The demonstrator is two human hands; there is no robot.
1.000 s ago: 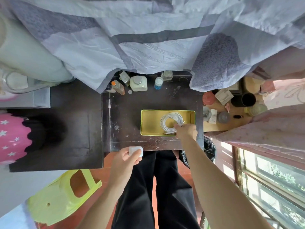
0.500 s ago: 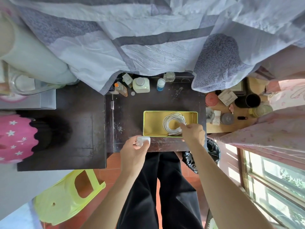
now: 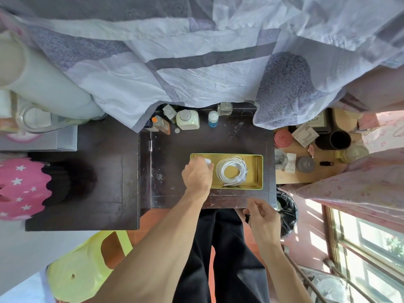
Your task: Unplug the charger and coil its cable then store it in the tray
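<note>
Pinching the seemingly light, rigid charger (image 3: 207, 161) by its sides, left hand (image 3: 197, 176) over tray (image 3: 260, 171). Holding right hand (image 3: 262, 217) loose, empty.

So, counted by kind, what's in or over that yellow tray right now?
Cable: 1, coiled, lying in the tray
Charger: 1, held by the left hand at the tray's left end
Total: 2
</note>
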